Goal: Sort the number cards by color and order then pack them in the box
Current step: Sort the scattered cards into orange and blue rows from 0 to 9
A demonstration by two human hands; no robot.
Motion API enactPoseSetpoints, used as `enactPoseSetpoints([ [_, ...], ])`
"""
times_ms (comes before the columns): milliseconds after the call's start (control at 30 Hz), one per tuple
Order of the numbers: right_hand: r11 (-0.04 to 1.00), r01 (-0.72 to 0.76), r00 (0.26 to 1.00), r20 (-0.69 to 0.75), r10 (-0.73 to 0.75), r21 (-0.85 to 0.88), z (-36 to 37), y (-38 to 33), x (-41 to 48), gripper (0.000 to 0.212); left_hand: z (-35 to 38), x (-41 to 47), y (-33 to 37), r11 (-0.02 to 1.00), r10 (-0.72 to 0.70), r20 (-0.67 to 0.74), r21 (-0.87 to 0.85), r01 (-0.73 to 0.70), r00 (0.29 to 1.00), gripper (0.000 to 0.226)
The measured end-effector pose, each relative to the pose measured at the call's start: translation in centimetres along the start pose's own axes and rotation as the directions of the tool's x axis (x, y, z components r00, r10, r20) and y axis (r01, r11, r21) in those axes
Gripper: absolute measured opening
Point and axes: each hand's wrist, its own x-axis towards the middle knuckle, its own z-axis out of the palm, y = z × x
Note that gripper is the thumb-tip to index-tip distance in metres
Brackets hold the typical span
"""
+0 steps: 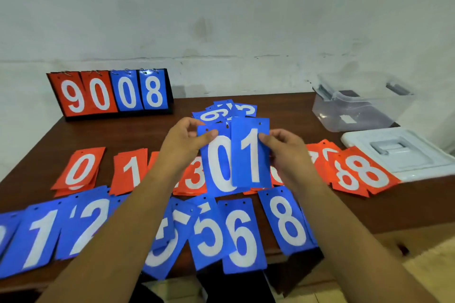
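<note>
Held up over the table [406, 206]: blue 0 card [218, 167] pinched in left hand [183, 145], blue 1 card [251, 155] pinched in right hand [286, 147]. Box [357, 108] open, far right. Risk: slippery overlapped cards sliding, dropping onto sorted rows, scrambling order.

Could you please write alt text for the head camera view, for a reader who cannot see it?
A left hand holds a blue 0 card and a right hand a blue 1 card above a brown table spread with red and blue number cards. A scoreboard reading 9008 stands at the back left, a clear box at the back right.
</note>
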Motion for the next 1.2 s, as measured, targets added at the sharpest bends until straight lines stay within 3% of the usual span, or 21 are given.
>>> enactPoseSetpoints([
  [233, 0.998, -0.04, 0.997, -0.065, 0.037, -0.039, 2.1, 3.7, -5.0, 0.017, 0.9, -4.4, -1.5, 0.999, -0.038, 0.105, -0.015, 0.04, 0.994, 0.016],
  [400, 0.989, -0.032, 0.994, -0.107, 0.016, -0.145, 4.4, 4.1, -6.5, 0.021, -0.1, -7.2, -2.7, 0.998, -0.024, 0.144, 0.055, 0.016, 0.989, 0.028],
  [667, 0.991, -0.041, 0.992, 0.111, 0.055, -0.129, 9.9, 4.4, -8.6, 0.02, -6.8, -9.2, -4.7, 0.995, -0.071, -0.115, 0.057, 0.078, 0.991, 0.021],
  [867, 0.971, -0.019, 0.995, 0.094, 0.042, -0.237, 13.7, 5.1, -7.9, 0.02, -16.4, -9.7, -5.6, 0.981, -0.115, -0.374, 0.103, 0.165, 0.92, 0.012],
  [933, 0.965, 0.0, 0.992, 0.125, 0.034, -0.262, 15.3, 5.3, -7.6, 0.018, -20.1, -10.1, -6.2, 0.95, -0.114, -0.463, 0.209, 0.233, 0.879, 0.008],
  [1067, 0.966, -0.016, 0.985, 0.161, 0.059, -0.257, 18.5, 5.8, -6.9, 0.01, -25.7, -10.8, -8.5, 0.857, -0.083, -0.564, 0.381, 0.348, 0.822, 0.023],
  [1200, 0.961, -0.004, 0.981, 0.186, 0.057, -0.278, 20.8, 6.3, -6.8, 0.008, -27.5, -10.6, -10.8, 0.733, -0.106, -0.601, 0.491, 0.471, 0.792, 0.033],
])
